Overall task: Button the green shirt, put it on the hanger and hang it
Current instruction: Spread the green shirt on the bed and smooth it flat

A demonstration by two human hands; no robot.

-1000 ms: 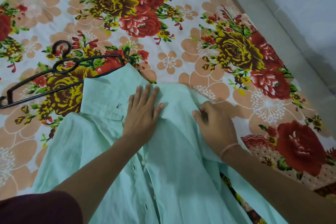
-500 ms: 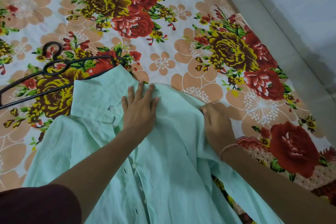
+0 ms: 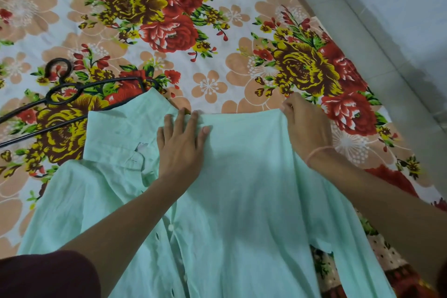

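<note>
The pale green shirt (image 3: 242, 189) lies front up on the flowered bedsheet (image 3: 217, 55), collar toward the far left, button placket running down the middle. My left hand (image 3: 181, 143) presses flat on the cloth just right of the collar, fingers straight. My right hand (image 3: 304, 126) pinches the shirt's far right shoulder edge and holds it stretched. A black hanger (image 3: 58, 97) lies on the sheet at the left, its right end tucked under the collar.
The bed's edge runs diagonally at the upper right, with pale tiled floor (image 3: 387, 19) beyond it. The shirt's right sleeve hangs toward the lower right over the sheet.
My right hand has moved right and away, pulling the shoulder cloth out flat and straight. My left hand stayed pressed by the collar.
</note>
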